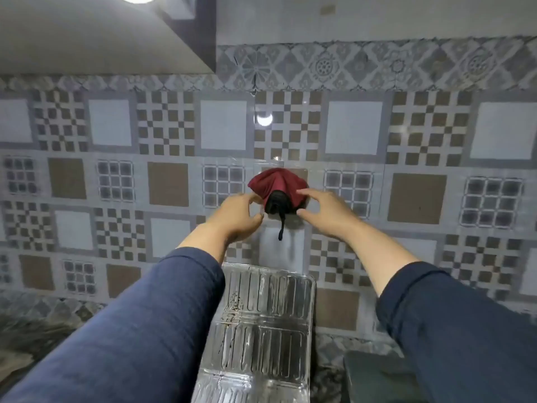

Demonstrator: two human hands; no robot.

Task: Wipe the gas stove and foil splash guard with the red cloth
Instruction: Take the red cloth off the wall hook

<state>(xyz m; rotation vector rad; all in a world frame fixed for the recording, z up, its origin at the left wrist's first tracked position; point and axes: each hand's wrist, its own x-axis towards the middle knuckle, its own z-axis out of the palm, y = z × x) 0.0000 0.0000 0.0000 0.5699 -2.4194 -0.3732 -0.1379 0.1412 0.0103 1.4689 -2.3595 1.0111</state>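
A: Where is the soft dark-red cloth (277,183) found?

B: Draped over a black wall hook (276,205), above the ribbed foil splash guard (263,318).

A: The hands?

B: Left hand (239,214) and right hand (321,206) are spread beside it, gripping nothing. It looks light and limp; its hanging folds should be pinched.

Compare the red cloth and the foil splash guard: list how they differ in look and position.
The red cloth is soft, matte and bunched; the foil splash guard is shiny, stiff-looking and ribbed. The red cloth hangs high on the tiled wall between the left hand and right hand; the foil splash guard stands lower, between the sleeves. Both sit against that wall.
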